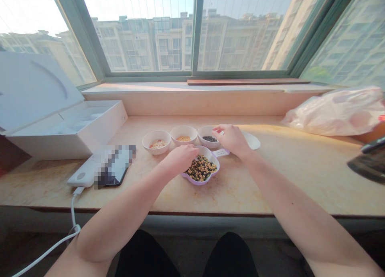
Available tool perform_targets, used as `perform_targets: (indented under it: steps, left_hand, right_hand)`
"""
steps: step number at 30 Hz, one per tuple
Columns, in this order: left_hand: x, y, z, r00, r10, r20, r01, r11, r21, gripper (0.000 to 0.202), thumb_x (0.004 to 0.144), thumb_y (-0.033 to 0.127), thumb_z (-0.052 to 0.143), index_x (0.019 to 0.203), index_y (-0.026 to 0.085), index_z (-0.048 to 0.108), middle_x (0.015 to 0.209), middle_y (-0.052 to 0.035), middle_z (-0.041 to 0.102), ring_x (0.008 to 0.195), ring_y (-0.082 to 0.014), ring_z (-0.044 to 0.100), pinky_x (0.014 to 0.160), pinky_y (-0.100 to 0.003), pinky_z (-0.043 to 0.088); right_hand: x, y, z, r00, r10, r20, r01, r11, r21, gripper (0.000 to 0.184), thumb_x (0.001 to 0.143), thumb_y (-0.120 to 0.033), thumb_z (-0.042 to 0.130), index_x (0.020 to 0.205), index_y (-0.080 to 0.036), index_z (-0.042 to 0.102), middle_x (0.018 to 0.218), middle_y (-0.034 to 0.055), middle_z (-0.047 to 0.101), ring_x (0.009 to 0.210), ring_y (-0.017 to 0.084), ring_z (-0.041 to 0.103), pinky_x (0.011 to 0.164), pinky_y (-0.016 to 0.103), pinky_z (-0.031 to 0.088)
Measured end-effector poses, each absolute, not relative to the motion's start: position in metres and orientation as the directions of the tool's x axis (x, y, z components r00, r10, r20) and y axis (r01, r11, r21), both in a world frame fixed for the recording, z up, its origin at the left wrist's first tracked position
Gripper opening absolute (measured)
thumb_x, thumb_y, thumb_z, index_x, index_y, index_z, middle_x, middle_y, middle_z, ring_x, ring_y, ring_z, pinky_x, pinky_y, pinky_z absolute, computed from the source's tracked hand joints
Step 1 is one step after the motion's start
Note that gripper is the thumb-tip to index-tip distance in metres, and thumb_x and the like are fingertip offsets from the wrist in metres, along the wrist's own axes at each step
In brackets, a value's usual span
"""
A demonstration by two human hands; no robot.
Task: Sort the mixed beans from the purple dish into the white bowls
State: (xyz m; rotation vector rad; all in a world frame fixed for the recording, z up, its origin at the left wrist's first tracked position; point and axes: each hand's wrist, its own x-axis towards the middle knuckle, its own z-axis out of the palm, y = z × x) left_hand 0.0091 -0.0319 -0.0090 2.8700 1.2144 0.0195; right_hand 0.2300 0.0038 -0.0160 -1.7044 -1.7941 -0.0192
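A lilac flower-shaped bowl (pixel 214 172) of mixed beans sits on the counter in front of me. My left hand (pixel 179 157) rests at its left rim, fingers curled down into the beans in a pinch. My right hand (pixel 229 138) hovers by the white bowl of black beans (pixel 208 138), fingers closed on something small I cannot make out. Two more white bowls stand to the left: one with yellow grains (pixel 183 138) and one with pale and red pieces (pixel 156 143).
A white plate (pixel 252 140) lies behind my right hand. An open white box (pixel 69 128) stands at the left, with a power bank and phone (pixel 102 168) and a white cable (pixel 72 212) before it. A plastic bag (pixel 337 110) lies at the right.
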Motion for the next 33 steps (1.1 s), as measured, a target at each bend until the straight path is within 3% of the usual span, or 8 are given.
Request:
perform_targets:
  steps: [7,12,15,18,22,25,29,33]
  left_hand:
    - [0.010,-0.028,-0.010,0.723,0.689,0.047,0.687,-0.725,0.050,0.031,0.088,0.000,0.047,0.095,0.016,0.073,0.101,-0.0086,0.075,0.095,-0.0228,0.072,0.083,-0.030,0.055]
    - [0.006,-0.024,-0.005,0.712,0.680,0.175,0.658,-0.734,0.171,0.028,0.088,0.004,0.050,0.091,0.019,0.074,0.102,-0.0053,0.074,0.093,-0.0196,0.070,0.081,-0.028,0.054]
    - [-0.005,-0.017,0.003,0.627,0.721,0.294,0.692,-0.689,0.213,0.028,0.090,0.008,0.049,0.085,0.018,0.074,0.099,-0.0065,0.073,0.090,-0.0191,0.068,0.082,-0.029,0.053]
    - [-0.023,-0.003,0.011,0.433,0.840,0.328,0.823,-0.516,0.235,0.031,0.093,0.012,0.046,0.082,0.016,0.075,0.096,-0.0088,0.072,0.085,-0.0198,0.067,0.080,-0.031,0.053]
    - [-0.046,0.013,0.018,0.230,0.932,0.279,0.937,-0.289,0.193,0.030,0.089,0.012,0.048,0.089,0.017,0.077,0.101,-0.0123,0.074,0.097,-0.0231,0.069,0.087,-0.032,0.052]
    - [-0.057,0.018,0.022,0.123,0.977,0.176,0.974,-0.153,0.168,0.029,0.087,0.013,0.050,0.090,0.016,0.078,0.097,-0.0145,0.075,0.096,-0.0253,0.071,0.082,-0.031,0.052]
    - [-0.063,0.017,0.025,0.022,1.000,-0.011,0.991,-0.021,0.131,0.027,0.087,0.016,0.055,0.102,0.015,0.078,0.092,-0.0148,0.076,0.086,-0.0257,0.073,0.069,-0.030,0.051]
    - [-0.062,0.018,0.022,0.010,0.993,-0.120,0.996,0.000,0.086,0.028,0.087,0.018,0.059,0.109,0.016,0.076,0.090,-0.0145,0.076,0.085,-0.0258,0.074,0.069,-0.028,0.052]
  right_hand:
    - [0.228,0.002,-0.015,0.048,0.887,0.458,0.887,0.173,-0.429,0.019,0.090,-0.027,0.069,0.100,-0.018,0.082,0.096,0.0085,0.083,0.081,0.023,0.074,0.080,0.035,0.055]
    - [0.227,0.000,-0.014,0.032,0.861,0.507,0.875,0.221,-0.430,0.017,0.090,-0.027,0.069,0.096,-0.018,0.083,0.097,0.0095,0.082,0.081,0.023,0.074,0.081,0.035,0.056]
    - [0.221,-0.007,-0.011,-0.047,0.847,0.530,0.823,0.334,-0.459,0.019,0.090,-0.028,0.067,0.097,-0.019,0.083,0.094,0.0083,0.082,0.077,0.022,0.072,0.079,0.035,0.056]
    - [0.211,-0.018,-0.009,-0.253,0.851,0.460,0.697,0.491,-0.524,0.024,0.091,-0.028,0.064,0.102,-0.019,0.083,0.092,0.0066,0.082,0.078,0.021,0.072,0.074,0.033,0.056]
    - [0.195,-0.034,-0.011,-0.586,0.775,0.237,0.569,0.602,-0.561,0.031,0.088,-0.023,0.063,0.113,-0.022,0.080,0.111,0.0060,0.081,0.094,0.022,0.073,0.083,0.033,0.057]
    - [0.187,-0.042,-0.010,-0.730,0.673,0.120,0.532,0.670,-0.518,0.034,0.086,-0.032,0.071,0.118,-0.025,0.078,0.127,0.0039,0.076,0.113,0.026,0.070,0.098,0.036,0.053]
    - [0.186,-0.046,-0.007,-0.728,0.681,0.074,0.573,0.665,-0.479,0.046,0.075,-0.040,0.082,0.119,-0.028,0.078,0.138,0.0023,0.070,0.124,0.032,0.064,0.104,0.039,0.050]
    - [0.189,-0.047,0.002,-0.659,0.752,-0.014,0.673,0.581,-0.458,0.048,0.067,-0.037,0.087,0.113,-0.027,0.079,0.124,0.0034,0.075,0.102,0.030,0.070,0.084,0.037,0.053]
